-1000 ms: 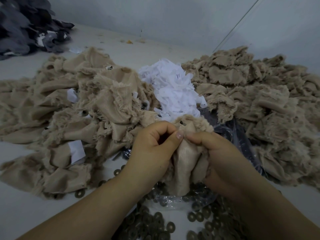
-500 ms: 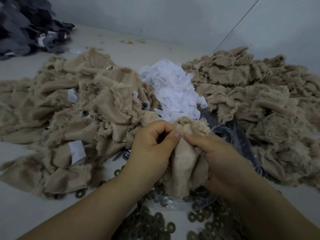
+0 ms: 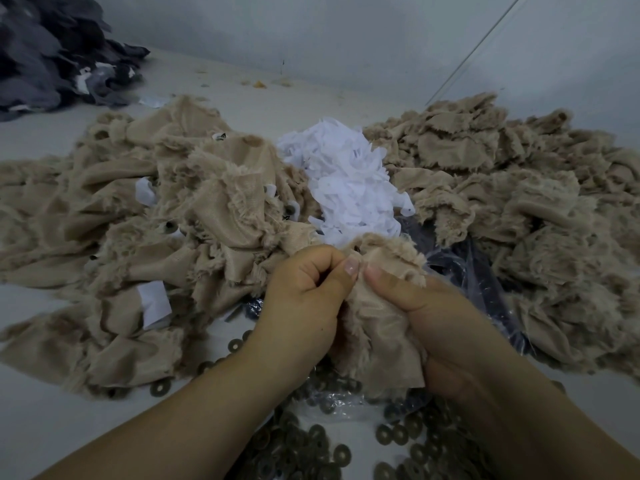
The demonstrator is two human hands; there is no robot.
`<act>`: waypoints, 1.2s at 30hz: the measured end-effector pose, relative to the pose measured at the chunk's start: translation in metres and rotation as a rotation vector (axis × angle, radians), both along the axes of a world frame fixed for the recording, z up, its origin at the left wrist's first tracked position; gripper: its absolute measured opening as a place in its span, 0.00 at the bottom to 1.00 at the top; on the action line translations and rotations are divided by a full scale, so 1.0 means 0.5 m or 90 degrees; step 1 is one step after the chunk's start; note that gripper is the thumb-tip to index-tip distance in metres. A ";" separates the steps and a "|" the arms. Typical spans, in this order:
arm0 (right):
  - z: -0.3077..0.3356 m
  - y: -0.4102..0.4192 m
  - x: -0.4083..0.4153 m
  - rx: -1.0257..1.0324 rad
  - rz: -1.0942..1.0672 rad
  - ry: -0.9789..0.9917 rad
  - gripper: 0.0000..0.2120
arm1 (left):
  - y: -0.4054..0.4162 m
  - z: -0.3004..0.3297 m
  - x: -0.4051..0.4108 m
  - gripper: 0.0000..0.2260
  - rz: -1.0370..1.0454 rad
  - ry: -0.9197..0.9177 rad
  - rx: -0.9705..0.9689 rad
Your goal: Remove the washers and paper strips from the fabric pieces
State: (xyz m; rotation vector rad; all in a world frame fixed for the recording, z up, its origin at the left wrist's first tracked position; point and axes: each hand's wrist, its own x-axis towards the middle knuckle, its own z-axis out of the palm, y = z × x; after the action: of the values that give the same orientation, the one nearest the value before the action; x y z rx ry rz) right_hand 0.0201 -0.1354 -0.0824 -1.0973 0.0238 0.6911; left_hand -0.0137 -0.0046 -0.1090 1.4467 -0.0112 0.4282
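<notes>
Both hands are up over the near middle of the pale grey counter (image 3: 41,403), working on one frayed beige fabric piece (image 3: 377,334). The left hand (image 3: 301,306) has its fingers curled in and its thumb pressed against the top edge of the cloth, pinching it. The right hand (image 3: 440,327) grips the same piece from the other side, thumb laid along the fringe and fingers wrapped behind the hanging fold. The two thumbs nearly meet at the fringed top, where a small dark spot shows in the cloth; I cannot tell whether it is a washer.

Under the wrists, along the near edge, lies a scatter of dull bronze ring-shaped metal washers (image 3: 332,441), some resting on a crumpled clear plastic bag (image 3: 464,271) that runs back toward the right.

Left of the hands sprawls a heap of beige fabric pieces (image 3: 138,216) with white paper strips (image 3: 152,299) and a few dark washers tucked among the folds. A mound of loose white paper strips (image 3: 349,181) sits in the middle, just behind the held piece. To the right spreads a second pile of frayed beige fabric pieces (image 3: 512,188).

In the far left corner is a stack of dark grey fabric (image 3: 48,50), against the pale wall (image 3: 346,32).
</notes>
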 end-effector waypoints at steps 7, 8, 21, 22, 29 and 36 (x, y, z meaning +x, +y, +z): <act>0.000 0.003 -0.002 0.059 0.057 0.099 0.20 | -0.009 0.006 -0.004 0.14 0.005 -0.033 -0.011; 0.001 0.003 -0.002 0.069 0.067 0.108 0.19 | -0.010 0.005 -0.004 0.14 0.008 -0.036 -0.007; 0.005 -0.003 0.006 0.104 0.078 0.125 0.18 | -0.004 0.005 -0.003 0.15 0.005 -0.020 -0.011; 0.005 -0.005 0.009 0.107 0.076 0.128 0.18 | -0.001 0.005 -0.001 0.16 0.011 -0.012 -0.013; 0.015 -0.020 0.027 0.166 0.125 0.084 0.25 | 0.012 0.005 0.004 0.14 -0.005 0.026 -0.079; -0.001 -0.022 0.041 0.000 0.065 -0.040 0.17 | 0.021 -0.002 0.011 0.08 -0.058 0.040 -0.187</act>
State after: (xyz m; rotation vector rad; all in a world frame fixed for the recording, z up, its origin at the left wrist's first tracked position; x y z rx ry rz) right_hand 0.0404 -0.1466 -0.0831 -1.1260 -0.0861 0.7471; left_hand -0.0082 0.0057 -0.1101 1.1639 0.0347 0.2955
